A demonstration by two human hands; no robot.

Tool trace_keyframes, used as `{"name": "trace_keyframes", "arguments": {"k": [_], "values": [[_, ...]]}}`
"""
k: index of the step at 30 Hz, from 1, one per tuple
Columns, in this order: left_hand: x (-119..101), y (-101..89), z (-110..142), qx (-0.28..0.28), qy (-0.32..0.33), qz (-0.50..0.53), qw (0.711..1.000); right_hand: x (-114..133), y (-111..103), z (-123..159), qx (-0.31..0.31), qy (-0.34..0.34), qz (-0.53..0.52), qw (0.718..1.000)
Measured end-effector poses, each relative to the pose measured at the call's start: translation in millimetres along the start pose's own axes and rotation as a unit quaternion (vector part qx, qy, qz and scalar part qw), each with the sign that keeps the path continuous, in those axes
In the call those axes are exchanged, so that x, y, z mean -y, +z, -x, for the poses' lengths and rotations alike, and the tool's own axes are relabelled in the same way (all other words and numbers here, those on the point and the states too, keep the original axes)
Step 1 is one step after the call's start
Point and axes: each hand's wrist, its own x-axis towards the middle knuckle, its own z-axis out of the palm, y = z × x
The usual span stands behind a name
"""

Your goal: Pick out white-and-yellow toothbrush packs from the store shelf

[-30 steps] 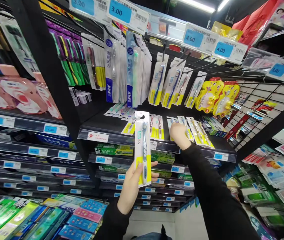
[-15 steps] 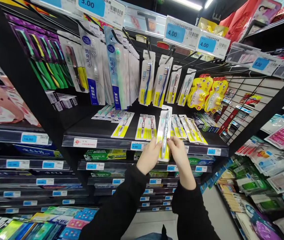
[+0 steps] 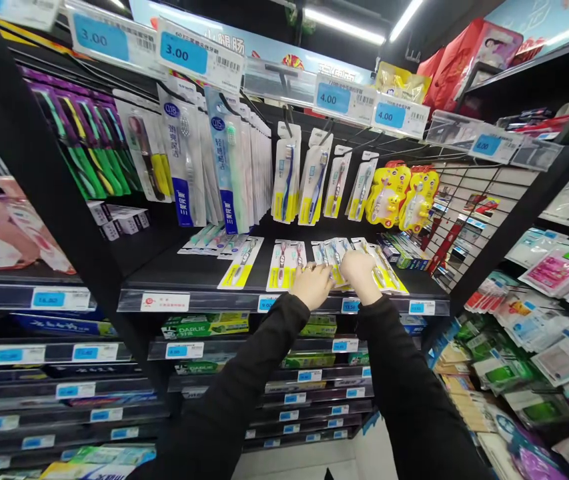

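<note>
My left hand and my right hand rest side by side at the front of a black shelf. Between them lies a toothbrush pack with a white and yellow card, flat on a pile of similar packs. Both hands have curled fingers pinching its near end. More flat toothbrush packs lie to the left of my left hand, and others to the right of my right hand. Both arms wear black sleeves.
Hanging toothbrush packs and yellow children's packs fill the hooks above the shelf. Blue price tags line the rails. Toothpaste boxes sit on lower shelves. A rack of sachets stands at the right.
The toothbrush pack went from upright in my left hand to flat on the shelf pile. Both hands moved up and forward onto the shelf, and my view shifted to the right.
</note>
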Motion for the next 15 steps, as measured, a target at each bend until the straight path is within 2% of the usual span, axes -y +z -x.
{"name": "trace_keyframes", "arguments": {"k": [3, 5, 7, 9, 12, 15], "values": [[-5.7, -2.8, 17.1, -0.081, 0.027, -0.007, 0.996, 0.6, -28.2, -19.9, -0.065, 0.01, -0.001, 0.998], [-11.5, -11.1, 36.7, -0.126, 0.042, 0.027, 0.991, 2.6, -55.0, -53.7, -0.085, -0.034, -0.031, 0.995], [-17.2, -20.3, 61.0, -0.135, 0.051, 0.087, 0.986, 7.4, -78.0, -98.8, -0.074, -0.099, -0.102, 0.987], [-20.8, -26.8, 86.9, -0.111, 0.066, 0.146, 0.981, 14.7, -89.8, -144.2, -0.07, -0.106, -0.206, 0.97], [-19.6, -28.3, 121.6, -0.073, 0.063, 0.188, 0.977, 27.8, -83.9, -193.2, -0.112, -0.092, -0.279, 0.949], [-11.0, -22.3, 147.4, -0.053, 0.015, 0.188, 0.981, 39.4, -63.2, -216.9, -0.14, -0.087, -0.339, 0.927]]}}
